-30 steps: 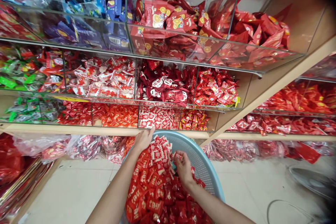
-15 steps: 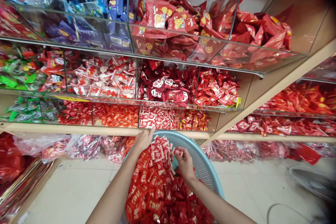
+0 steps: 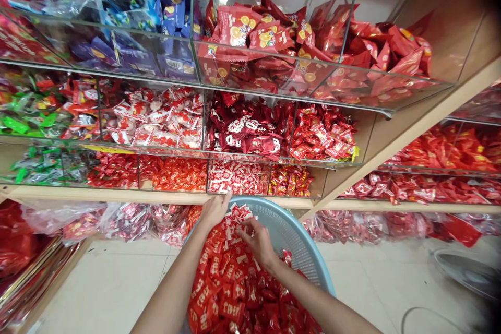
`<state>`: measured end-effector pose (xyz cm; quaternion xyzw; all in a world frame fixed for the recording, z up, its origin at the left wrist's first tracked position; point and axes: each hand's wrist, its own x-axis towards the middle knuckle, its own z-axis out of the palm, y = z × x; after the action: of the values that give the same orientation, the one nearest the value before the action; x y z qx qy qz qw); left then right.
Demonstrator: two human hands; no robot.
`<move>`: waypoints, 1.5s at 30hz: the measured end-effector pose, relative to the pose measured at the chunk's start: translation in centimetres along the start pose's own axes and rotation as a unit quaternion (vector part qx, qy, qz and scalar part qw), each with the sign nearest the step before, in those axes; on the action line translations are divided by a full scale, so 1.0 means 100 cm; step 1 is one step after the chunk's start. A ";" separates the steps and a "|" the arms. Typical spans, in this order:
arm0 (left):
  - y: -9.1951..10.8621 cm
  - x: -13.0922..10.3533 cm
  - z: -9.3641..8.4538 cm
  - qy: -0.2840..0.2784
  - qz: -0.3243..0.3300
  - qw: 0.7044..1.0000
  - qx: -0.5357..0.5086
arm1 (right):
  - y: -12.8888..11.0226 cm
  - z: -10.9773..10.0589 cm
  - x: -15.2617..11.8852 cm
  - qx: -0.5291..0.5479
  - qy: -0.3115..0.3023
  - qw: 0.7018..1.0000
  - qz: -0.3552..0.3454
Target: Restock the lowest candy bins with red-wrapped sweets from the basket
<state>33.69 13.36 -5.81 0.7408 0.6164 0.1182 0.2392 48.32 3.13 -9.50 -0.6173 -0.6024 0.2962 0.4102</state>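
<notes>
The work on the candy looks partway along. A large heap already lies in the blue basket (image 3: 315,258), covering its near side and left side, while on the far right the perforated wall shows above the heap. The right hand (image 3: 256,237) is in among the small red-and-white candies (image 3: 239,213), so the handling seems unfinished; how much is left cannot be told. The right thumb and fingers are bent and close together over these candies, but whether they pinch a piece I cannot tell. The left hand (image 3: 213,211) lies at the basket's upper left edge, 1 digit pointing toward the shelf (image 3: 156,195); its other fingers are mostly hidden, so their grip is unclear.

At least 3 kinds show in the basket. The red-and-white candies sit at the top, small, with pale ends. Orange-red candies (image 3: 207,292) with pale gold lettering fill the left, loosely overlapping. Darker red candies (image 3: 270,308) in glossy wrappers lie at the lower right. Straight above the basket, a bin on the lowest row holds similar small candies (image 3: 237,177).
</notes>
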 end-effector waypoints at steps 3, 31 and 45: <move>0.000 0.000 0.000 0.001 0.002 1.000 0.000 | 0.003 0.002 0.001 -0.025 0.011 0.999 -0.036; 0.001 0.001 -0.001 -0.001 -0.014 1.000 0.003 | -0.029 -0.010 0.165 -0.433 -0.068 0.890 0.130; 0.000 0.001 0.000 0.000 -0.002 1.000 0.016 | -0.016 0.000 0.164 -0.423 -0.032 0.896 0.134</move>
<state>33.70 13.45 -5.78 0.7430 0.6200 0.1078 0.2278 49.14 19.19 -5.98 -0.7978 -0.5950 0.0855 0.0469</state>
